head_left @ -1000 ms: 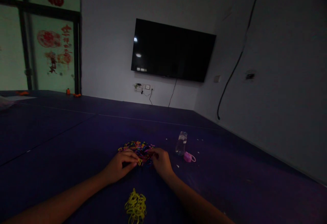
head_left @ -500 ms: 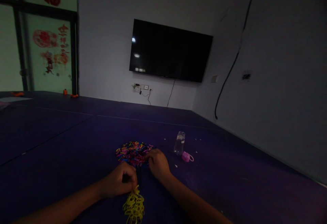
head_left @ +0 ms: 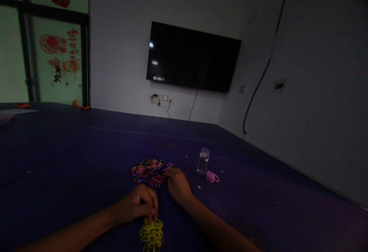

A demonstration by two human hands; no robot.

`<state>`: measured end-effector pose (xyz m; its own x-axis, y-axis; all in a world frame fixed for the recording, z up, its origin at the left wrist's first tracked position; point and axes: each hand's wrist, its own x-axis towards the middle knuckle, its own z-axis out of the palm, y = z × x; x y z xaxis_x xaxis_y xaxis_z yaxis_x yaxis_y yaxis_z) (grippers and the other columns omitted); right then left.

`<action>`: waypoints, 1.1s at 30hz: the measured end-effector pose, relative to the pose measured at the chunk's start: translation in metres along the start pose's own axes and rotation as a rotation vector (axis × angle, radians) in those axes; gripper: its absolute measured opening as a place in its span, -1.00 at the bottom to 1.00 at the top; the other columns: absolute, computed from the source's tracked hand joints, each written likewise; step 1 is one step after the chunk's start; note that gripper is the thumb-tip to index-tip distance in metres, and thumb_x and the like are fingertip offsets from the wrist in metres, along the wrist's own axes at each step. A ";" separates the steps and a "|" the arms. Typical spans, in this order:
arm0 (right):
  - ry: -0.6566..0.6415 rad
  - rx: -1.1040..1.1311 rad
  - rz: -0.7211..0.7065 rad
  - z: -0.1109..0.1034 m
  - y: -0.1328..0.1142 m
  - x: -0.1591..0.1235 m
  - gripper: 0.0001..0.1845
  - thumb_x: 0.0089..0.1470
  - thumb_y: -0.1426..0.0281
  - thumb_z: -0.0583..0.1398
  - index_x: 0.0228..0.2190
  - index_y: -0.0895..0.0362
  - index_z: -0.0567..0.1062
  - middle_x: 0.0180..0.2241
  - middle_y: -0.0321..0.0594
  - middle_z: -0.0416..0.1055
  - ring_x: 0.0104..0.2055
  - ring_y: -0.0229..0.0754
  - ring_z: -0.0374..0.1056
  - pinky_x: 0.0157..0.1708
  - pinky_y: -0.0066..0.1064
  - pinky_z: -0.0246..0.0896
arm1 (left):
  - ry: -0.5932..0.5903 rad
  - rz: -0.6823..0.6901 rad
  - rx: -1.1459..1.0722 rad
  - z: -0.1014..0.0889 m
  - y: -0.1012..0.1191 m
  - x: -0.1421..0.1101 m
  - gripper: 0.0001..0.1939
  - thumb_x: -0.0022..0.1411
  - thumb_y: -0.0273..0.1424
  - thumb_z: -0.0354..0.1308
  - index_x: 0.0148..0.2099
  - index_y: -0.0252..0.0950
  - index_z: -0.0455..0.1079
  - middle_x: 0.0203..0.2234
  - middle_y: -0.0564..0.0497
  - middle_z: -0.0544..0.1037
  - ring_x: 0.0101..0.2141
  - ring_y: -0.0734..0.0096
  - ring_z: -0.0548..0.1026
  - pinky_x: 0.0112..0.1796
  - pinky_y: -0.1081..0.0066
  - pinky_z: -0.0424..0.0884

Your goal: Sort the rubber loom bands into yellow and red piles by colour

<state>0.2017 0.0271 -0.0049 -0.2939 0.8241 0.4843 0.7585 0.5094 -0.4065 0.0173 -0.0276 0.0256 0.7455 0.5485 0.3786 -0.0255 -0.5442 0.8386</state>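
Observation:
Loose yellow rubber bands [head_left: 151,237] lie in a heap close to me at the lower middle. My left hand [head_left: 140,203] reaches down to the top of this heap, its fingers bent and drawn together on the yellow bands; the exact grip is dim. Beyond it, small multicoloured rubber bands [head_left: 149,170] form a wider pile. At the right edge of that pile is my right hand [head_left: 177,183], with curled fingers and its fingertips closed on the bands there. Which single band it pinches is too small to make out.
A clear bottle [head_left: 202,162] stands right of the pile, with a pink cap with a loop [head_left: 211,176] beside it. White scraps dot the purple tabletop [head_left: 273,206]. Small orange objects [head_left: 75,103] sit at the far left edge. A dark television [head_left: 192,58] hangs on the wall.
My left hand has lowered slightly onto the yellow heap, and its fingers now point more downward. The right hand stays at the multicoloured pile.

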 end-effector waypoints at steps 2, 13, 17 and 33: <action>0.005 -0.006 -0.005 0.000 -0.001 0.000 -0.56 -0.07 0.67 0.01 -0.26 0.16 0.57 -0.14 -0.12 0.47 -0.03 -0.15 0.31 -0.01 -0.37 0.13 | 0.021 -0.003 -0.004 -0.001 -0.003 -0.001 -0.69 0.10 -0.30 0.11 -0.62 -0.30 0.47 -0.59 -0.01 0.53 -0.51 0.40 0.44 -0.42 0.43 0.32; 0.021 -0.027 0.002 -0.004 -0.004 -0.001 -0.63 -0.05 0.63 0.04 -0.31 0.11 0.56 -0.23 -0.19 0.49 -0.12 -0.15 0.33 -0.06 -0.37 0.14 | 0.382 0.121 0.896 -0.036 -0.034 0.000 -0.77 0.20 -0.46 0.00 -0.45 -0.27 0.42 -0.46 -0.01 0.52 -0.36 0.33 0.45 -0.24 0.29 0.37; -0.048 -0.110 0.009 -0.002 -0.004 -0.001 -0.64 -0.06 0.62 0.05 -0.32 0.09 0.56 -0.23 -0.21 0.50 -0.10 -0.15 0.32 -0.05 -0.38 0.10 | 0.369 0.065 0.978 -0.035 -0.040 0.001 -0.82 0.16 -0.52 0.01 -0.40 -0.27 0.42 -0.40 -0.02 0.51 -0.30 0.28 0.45 -0.24 0.28 0.38; -0.113 -0.134 -0.064 0.001 -0.007 -0.001 -0.56 -0.11 0.65 0.03 -0.24 0.10 0.54 -0.16 -0.20 0.47 -0.05 -0.14 0.29 -0.02 -0.40 0.06 | 0.193 0.131 0.950 -0.029 -0.031 0.000 -0.86 0.12 -0.56 0.05 -0.35 -0.26 0.40 -0.33 -0.02 0.50 -0.24 0.27 0.42 -0.18 0.26 0.34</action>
<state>0.1961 0.0230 -0.0029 -0.4012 0.8177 0.4129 0.8048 0.5299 -0.2674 -0.0009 0.0077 0.0109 0.6509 0.4958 0.5749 0.5097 -0.8466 0.1529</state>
